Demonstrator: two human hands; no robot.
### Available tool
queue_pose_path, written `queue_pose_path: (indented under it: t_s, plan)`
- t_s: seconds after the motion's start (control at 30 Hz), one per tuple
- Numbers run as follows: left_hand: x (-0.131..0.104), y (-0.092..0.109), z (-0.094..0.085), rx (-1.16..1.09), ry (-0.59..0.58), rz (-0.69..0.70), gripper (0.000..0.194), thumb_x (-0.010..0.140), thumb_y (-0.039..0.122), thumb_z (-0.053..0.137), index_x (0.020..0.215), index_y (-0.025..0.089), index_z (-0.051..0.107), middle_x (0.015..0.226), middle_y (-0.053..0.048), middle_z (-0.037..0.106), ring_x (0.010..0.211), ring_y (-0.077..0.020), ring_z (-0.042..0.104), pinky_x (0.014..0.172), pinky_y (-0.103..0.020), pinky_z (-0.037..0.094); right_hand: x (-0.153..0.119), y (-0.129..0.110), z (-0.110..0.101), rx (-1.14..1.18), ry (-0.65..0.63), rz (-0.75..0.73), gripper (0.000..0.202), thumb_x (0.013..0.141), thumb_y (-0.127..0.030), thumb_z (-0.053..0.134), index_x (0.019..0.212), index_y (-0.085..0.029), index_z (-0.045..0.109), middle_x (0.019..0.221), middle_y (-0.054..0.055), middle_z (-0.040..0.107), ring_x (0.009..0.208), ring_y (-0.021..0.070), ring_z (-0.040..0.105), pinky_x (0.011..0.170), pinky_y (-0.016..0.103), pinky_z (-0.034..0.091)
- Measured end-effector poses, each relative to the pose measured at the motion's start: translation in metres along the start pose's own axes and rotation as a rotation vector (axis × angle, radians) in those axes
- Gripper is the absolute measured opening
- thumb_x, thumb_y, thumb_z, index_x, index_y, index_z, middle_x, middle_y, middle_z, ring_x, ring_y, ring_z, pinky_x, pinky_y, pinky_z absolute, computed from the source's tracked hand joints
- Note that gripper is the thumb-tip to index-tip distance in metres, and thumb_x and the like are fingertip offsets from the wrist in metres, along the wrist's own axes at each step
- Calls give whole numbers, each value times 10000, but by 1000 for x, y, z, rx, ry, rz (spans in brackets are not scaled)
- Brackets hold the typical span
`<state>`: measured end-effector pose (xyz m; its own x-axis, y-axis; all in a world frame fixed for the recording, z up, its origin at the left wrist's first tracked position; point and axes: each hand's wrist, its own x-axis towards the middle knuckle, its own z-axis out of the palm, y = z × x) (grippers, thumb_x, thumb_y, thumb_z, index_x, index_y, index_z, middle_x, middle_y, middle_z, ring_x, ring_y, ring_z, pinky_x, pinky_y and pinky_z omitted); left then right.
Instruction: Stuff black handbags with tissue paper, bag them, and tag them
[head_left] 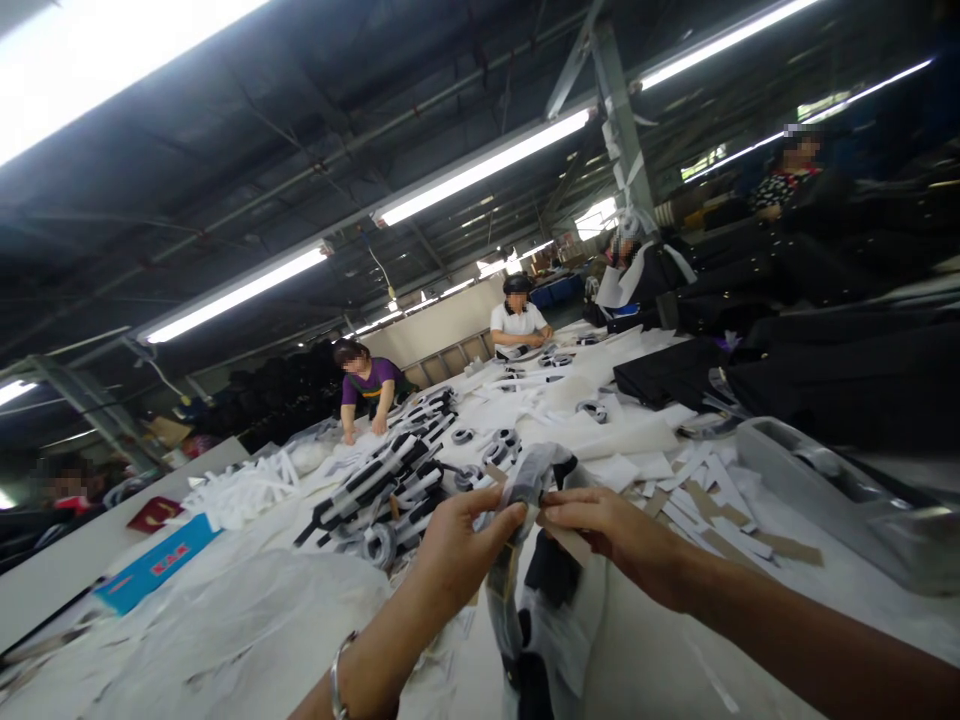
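Note:
Both hands meet over the table at the lower middle of the head view. My left hand [457,550] pinches a looped black strap [534,472] that has cloudy, see-through wrapping round it. The strap's lower length hangs towards me, with black parts showing through the film. From the right, my right hand [626,535] has its fingers closed on a pale strip of card or paper [568,542] against the strap. What lies under the fingertips is partly hidden.
Beyond my hands lies a pile of black-and-white straps [405,470], some rolled up. Card strips [712,510] and a grey tape dispenser [832,490] are to the right. A blue box [157,565] stands left. Two people work across the table.

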<state>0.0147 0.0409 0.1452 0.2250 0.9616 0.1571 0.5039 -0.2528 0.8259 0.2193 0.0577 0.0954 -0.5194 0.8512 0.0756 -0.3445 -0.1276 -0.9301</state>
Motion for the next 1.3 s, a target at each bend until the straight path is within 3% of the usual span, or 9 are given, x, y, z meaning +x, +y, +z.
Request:
queue_pose_path:
  t_s: [0.2, 0.37, 0.5, 0.6, 0.67, 0.77, 0.9, 0.97, 1.3]
  plan:
    - [2, -9, 9, 8, 93, 3, 350, 788, 530, 704, 988, 256, 791, 1202, -102, 626, 1179, -300, 563, 897, -365, 516, 1, -4, 16, -54, 138, -36, 437, 734, -593, 779, 837, -169, 744, 746, 3, 622, 720, 143, 521, 709, 271, 436]
    - [-3, -9, 20, -147, 121, -85, 454, 791, 545, 726, 1147, 264, 743, 1554, -84, 417, 1448, -337, 339, 1051, -403, 438, 5, -2, 22, -9, 169, -28, 420, 709, -566, 794, 891, -190, 752, 723, -10, 628, 702, 156, 548, 690, 280, 444]
    - [-6, -1, 26, -501, 74, -126, 773, 773, 486, 794, 1443, 231, 505, 1420, -122, 578, 1321, -307, 527, 1099, -407, 401, 4, -3, 21, -49, 201, -69, 431, 721, -567, 775, 912, -181, 753, 787, 26, 676, 764, 199, 587, 770, 337, 477]
    - [-6, 2, 28, -632, 157, -154, 1114, 697, 413, 878, 1574, 247, 211, 1225, -100, 698, 1130, -255, 657, 1039, -377, 439, 4, -1, 16, 1, 143, -50, 395, 743, -551, 777, 891, -186, 753, 808, 33, 690, 791, 200, 604, 834, 351, 491]
    - [-6, 1, 29, -667, 222, -145, 1195, 658, 374, 909, 1580, 248, 161, 1096, -66, 726, 1018, -225, 688, 971, -348, 467, 2, 3, 12, 113, 108, -27, 383, 770, -558, 761, 855, -185, 757, 836, 50, 700, 833, 208, 622, 878, 359, 501]
    - [-6, -3, 30, -663, 246, -116, 1084, 650, 378, 908, 1537, 231, 304, 983, -30, 719, 927, -196, 687, 893, -309, 483, -1, 14, 6, 314, 93, -12, 387, 795, -550, 749, 894, -177, 778, 966, 92, 720, 940, 231, 641, 947, 388, 506]
    - [-6, -6, 33, -518, 225, -35, 541, 689, 472, 851, 1102, 160, 695, 1011, -76, 727, 981, -239, 674, 896, -322, 494, -4, 26, 9, 248, 59, -104, 357, 818, -463, 771, 1055, -195, 772, 1028, 75, 711, 942, 205, 628, 973, 380, 497]
    - [-6, -7, 37, -463, 235, 9, 430, 690, 453, 846, 975, 159, 713, 1010, -84, 730, 1003, -257, 667, 916, -340, 494, -4, 30, 14, 150, 105, -161, 384, 821, -476, 767, 1092, -205, 761, 1017, 68, 712, 923, 206, 620, 927, 366, 507]
    - [-15, 2, 53, -261, 351, 93, 241, 793, 335, 735, 981, 185, 724, 1007, -64, 742, 1007, -256, 660, 953, -357, 474, 10, 44, 23, 25, 375, -302, 385, 812, -557, 733, 825, -179, 662, 735, 0, 592, 699, 152, 537, 671, 276, 475]
